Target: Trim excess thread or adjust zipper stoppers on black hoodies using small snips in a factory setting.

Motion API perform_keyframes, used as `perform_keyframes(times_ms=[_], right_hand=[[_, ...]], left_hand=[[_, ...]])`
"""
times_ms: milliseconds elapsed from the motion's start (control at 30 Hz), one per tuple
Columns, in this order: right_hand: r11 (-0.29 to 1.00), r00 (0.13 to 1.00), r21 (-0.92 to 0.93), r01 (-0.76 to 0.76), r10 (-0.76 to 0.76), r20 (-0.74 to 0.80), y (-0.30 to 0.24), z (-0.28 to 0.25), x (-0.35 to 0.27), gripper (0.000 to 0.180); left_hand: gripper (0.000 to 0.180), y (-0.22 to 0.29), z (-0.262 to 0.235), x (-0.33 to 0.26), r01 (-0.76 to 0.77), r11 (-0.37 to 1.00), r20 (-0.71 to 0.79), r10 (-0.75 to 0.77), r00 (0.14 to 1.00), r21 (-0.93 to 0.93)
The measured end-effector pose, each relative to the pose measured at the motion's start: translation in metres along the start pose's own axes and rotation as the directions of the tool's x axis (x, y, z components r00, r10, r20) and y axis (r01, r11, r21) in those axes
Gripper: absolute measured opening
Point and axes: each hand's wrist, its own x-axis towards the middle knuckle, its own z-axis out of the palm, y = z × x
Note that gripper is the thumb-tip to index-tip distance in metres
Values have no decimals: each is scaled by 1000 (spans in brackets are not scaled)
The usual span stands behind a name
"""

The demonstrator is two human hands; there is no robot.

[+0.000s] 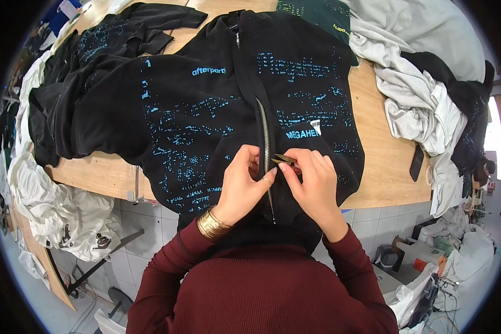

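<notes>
Nearest me, at six o'clock, my left hand [245, 183] pinches the black zip-up hoodie [206, 117] flat beside its metal zipper [265, 145]; my right hand [312, 181] is closed on small thread snips [284, 160], blades pointing to nine o'clock at the zipper tape; I'd judge it best to keep the fabric taut and nip only the loose thread, tips clear of the teeth; the hoodie lies front-up across the wooden desk [384, 167]; toward two o'clock sits a heap of grey and white garments [412, 100]; at ten o'clock, more black printed garments [94, 44].
</notes>
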Motion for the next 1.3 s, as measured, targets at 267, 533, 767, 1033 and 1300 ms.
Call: perform_keyframes(times_ms=[267,533,767,1033,1300], right_hand=[[999,1000,-40,1,-1,-8,1,1,-2,16],[998,999,-45,-41,41,-11,0,1,-3,15],[942,978,264,-205,186,97,6,8,-8,14],[459,841,739,-492,469,269,1,-1,0,15],[848,942,463,-257,326,-74,-15,18,-9,23]], left_hand=[[36,2,1,0,7,1000,11,-7,1000,0],[37,1,2,0,-10,1000,4,10,1000,17],[36,4,2,1,25,999,9,-24,1000,-31],[36,4,2,0,17,1000,3,-17,1000,4],[33,-1,4,-1,-48,998,-34,49,998,34]])
